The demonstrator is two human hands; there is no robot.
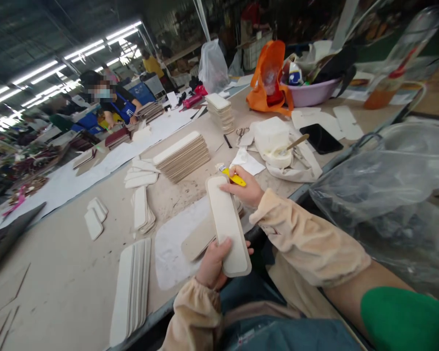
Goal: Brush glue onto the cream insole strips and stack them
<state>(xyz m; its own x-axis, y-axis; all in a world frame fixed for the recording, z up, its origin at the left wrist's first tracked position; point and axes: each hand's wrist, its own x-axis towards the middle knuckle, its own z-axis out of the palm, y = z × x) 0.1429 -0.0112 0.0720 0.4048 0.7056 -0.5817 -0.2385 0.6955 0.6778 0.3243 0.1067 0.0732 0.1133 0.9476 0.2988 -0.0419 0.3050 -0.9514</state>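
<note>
Left hand (214, 265) grips the near end of one cream rounded-rectangular board panel (229, 226) above the beige table (58, 273)'s near edge, one tan panel (199, 240) lying beneath it, while the right hand (244, 189), closed around one yellow tool (234, 177), touches its far end.

We are on a factory floor, at a hand-assembly bench.
One long worktop (58, 273) runs far down a hall under rows of fluorescent tube lights (40, 73). It carries stacks of cut board panels (183, 156), scissors (242, 131) and an open tub of paste (278, 146). Further along, another person (113, 102) works among more stacks.
</note>
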